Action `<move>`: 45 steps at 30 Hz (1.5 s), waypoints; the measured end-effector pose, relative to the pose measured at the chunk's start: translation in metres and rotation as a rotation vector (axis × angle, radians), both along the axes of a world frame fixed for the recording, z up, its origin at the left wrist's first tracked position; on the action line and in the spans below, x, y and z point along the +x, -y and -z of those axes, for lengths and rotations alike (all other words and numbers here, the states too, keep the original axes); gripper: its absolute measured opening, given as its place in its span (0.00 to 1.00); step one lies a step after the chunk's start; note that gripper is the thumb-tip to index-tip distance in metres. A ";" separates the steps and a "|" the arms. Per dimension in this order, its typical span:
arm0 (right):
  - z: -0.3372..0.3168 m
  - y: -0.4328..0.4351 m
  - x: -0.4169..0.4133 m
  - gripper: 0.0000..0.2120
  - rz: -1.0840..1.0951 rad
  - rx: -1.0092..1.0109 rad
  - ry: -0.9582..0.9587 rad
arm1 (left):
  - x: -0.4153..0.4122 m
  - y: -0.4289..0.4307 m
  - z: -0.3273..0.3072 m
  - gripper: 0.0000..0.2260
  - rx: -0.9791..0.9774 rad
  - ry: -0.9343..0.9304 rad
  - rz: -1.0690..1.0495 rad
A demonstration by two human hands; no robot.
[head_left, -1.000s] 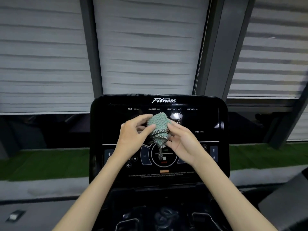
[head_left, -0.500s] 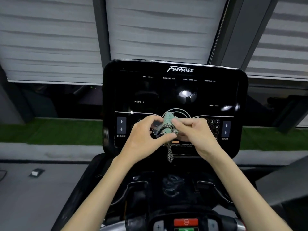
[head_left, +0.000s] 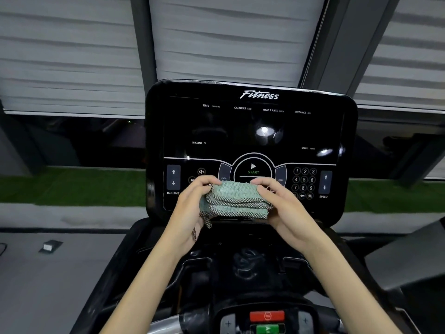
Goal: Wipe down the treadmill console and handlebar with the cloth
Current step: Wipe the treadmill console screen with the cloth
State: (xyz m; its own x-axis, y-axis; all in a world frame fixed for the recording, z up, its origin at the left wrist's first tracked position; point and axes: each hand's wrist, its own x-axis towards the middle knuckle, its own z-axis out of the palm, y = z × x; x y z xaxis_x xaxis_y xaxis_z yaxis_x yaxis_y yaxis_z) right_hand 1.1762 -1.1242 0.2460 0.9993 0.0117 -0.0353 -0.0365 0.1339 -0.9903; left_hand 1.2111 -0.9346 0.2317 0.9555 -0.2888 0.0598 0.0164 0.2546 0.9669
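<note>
Your fingers (head_left: pixel 207 180) curl over the folded green cloth (head_left: pixel 234 200), left hand (head_left: pixel 190 208) and right hand (head_left: pixel 284 203) gripping its opposite ends, in front of the treadmill console's (head_left: pixel 250 131) lower buttons, above the handlebar (head_left: pixel 168 324).

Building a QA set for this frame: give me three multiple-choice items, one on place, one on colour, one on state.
1. Where is the cloth relative to the console?
A. In front of its lower part
B. Draped over its top edge
C. On the floor

2. What colour is the button directly above the green one on the handlebar panel?
A. Blue
B. Red
C. Yellow

3. How is the cloth held?
A. Left hand only
B. Right hand only
C. Both hands, folded into a pad

Answers: 1 A, it covers the panel area below START. 2 B, the red button sits above the green button. 3 C, the left hand and right hand grip opposite ends.
</note>
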 end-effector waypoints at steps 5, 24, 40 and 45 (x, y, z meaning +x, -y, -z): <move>0.016 0.003 -0.012 0.15 -0.095 0.094 0.007 | -0.006 -0.001 0.025 0.19 0.244 0.152 0.056; 0.083 0.014 -0.032 0.31 0.060 0.081 -0.287 | -0.016 0.008 0.088 0.20 0.434 -0.198 -0.081; 0.083 0.022 -0.028 0.15 -0.028 -0.367 -0.098 | -0.017 -0.014 0.079 0.22 0.727 0.145 0.021; 0.093 0.017 -0.023 0.12 0.002 -0.606 -0.027 | -0.016 -0.016 0.086 0.09 0.918 0.294 -0.037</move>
State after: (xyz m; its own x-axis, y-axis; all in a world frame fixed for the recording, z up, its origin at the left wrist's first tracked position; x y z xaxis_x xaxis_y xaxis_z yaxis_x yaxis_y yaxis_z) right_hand 1.1534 -1.1415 0.1530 0.9980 -0.0202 -0.0606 -0.0631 -0.4535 -0.8890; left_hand 1.1955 -0.9182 0.1459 0.9478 -0.3125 0.0639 -0.2510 -0.6072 0.7539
